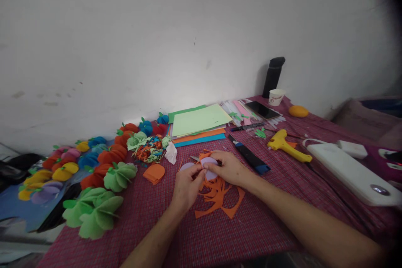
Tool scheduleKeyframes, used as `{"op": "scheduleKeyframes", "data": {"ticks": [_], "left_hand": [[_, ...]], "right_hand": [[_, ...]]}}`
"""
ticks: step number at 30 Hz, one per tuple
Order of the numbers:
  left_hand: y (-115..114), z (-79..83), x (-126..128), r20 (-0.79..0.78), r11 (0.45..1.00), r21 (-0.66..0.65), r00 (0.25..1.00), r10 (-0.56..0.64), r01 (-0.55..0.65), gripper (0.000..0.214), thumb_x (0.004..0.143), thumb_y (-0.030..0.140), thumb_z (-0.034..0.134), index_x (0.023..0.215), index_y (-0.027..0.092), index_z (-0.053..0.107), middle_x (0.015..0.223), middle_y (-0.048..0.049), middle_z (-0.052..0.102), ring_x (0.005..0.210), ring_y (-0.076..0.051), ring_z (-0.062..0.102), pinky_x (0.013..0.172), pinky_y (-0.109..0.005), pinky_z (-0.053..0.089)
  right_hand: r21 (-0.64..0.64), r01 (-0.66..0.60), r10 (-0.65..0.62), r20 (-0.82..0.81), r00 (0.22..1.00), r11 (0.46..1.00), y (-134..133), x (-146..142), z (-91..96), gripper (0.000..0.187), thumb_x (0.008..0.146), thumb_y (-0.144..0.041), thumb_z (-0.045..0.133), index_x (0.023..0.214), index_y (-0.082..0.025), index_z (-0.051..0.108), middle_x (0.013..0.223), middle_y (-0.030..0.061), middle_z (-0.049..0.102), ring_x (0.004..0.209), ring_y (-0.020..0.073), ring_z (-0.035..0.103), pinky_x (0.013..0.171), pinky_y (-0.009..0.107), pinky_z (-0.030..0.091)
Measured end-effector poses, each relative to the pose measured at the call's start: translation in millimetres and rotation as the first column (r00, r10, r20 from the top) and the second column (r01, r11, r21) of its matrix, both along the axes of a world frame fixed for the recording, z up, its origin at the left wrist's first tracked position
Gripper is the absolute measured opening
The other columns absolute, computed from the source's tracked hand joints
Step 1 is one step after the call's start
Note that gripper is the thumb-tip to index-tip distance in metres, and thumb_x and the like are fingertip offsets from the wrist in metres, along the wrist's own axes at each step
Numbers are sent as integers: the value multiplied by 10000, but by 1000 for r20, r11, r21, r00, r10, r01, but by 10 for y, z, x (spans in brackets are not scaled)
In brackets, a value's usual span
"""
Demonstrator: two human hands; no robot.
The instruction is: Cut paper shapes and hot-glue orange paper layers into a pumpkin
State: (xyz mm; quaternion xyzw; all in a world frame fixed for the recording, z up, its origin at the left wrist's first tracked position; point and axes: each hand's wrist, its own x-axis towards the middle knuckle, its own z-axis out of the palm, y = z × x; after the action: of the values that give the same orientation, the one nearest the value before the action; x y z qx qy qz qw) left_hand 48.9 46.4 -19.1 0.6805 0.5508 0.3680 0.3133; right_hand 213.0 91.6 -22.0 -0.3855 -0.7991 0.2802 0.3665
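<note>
Just above the middle of the table, my left hand and my right hand meet at the fingertips. Both pinch a light purple round cut-out; whether it is paper or felt I cannot tell. Another purple cut-out shows behind my left fingers, partly covered. Under my hands lies a heap of curved orange scraps. The tip of a grey pointed thing sticks out behind my fingers, mostly hidden. Left of my left hand rests a stack of orange rounded cut-outs.
Several colourful pumpkin-shaped ornaments fill the left side. Coloured sheets lie at the back by the wall. On the right are a yellow glue gun, a white power bank-like box, a phone, a paper cup and a black bottle.
</note>
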Motion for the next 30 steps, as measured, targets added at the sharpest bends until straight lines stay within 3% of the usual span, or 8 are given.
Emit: {"op": "scheduleKeyframes", "data": {"ticks": [8, 23, 26, 30], "left_hand": [[-14, -1, 15, -4, 1000, 2, 1000, 1, -1, 271, 811, 363, 485, 792, 171, 675, 617, 19, 542, 580, -116, 451, 542, -218, 332], [-3, -31, 28, 43, 999, -40, 999, 16, -14, 266, 800, 355, 492, 710, 156, 643, 595, 26, 533, 552, -104, 438, 536, -218, 332], [10, -21, 38, 143, 995, -96, 989, 22, -8, 270, 784, 362, 513, 664, 147, 625, 558, 33, 508, 524, -96, 422, 520, -215, 327], [20, -2, 64, 277, 986, -165, 960, 39, 8, 258, 754, 364, 561, 648, 140, 635, 566, 24, 540, 531, -95, 449, 523, -209, 343]], "right_hand": [[-107, 31, -37, -49, 998, 994, -36, -43, 22, 213, 815, -305, 543, 679, -162, 621, 690, 10, 592, 643, 135, 507, 585, 242, 359], [-117, 42, -49, -51, 998, 992, -41, -57, 1, 155, 791, -266, 554, 696, -157, 611, 703, 11, 590, 666, 138, 511, 606, 246, 365], [-171, 63, -90, -157, 984, 983, -26, -44, -19, 144, 762, -302, 592, 818, -170, 586, 752, 1, 594, 678, 135, 517, 601, 244, 384], [-377, -38, -135, -420, 897, 926, 1, -24, 13, 387, 698, -337, 655, 1007, -194, 471, 762, -23, 575, 633, 116, 520, 551, 226, 409]]}}
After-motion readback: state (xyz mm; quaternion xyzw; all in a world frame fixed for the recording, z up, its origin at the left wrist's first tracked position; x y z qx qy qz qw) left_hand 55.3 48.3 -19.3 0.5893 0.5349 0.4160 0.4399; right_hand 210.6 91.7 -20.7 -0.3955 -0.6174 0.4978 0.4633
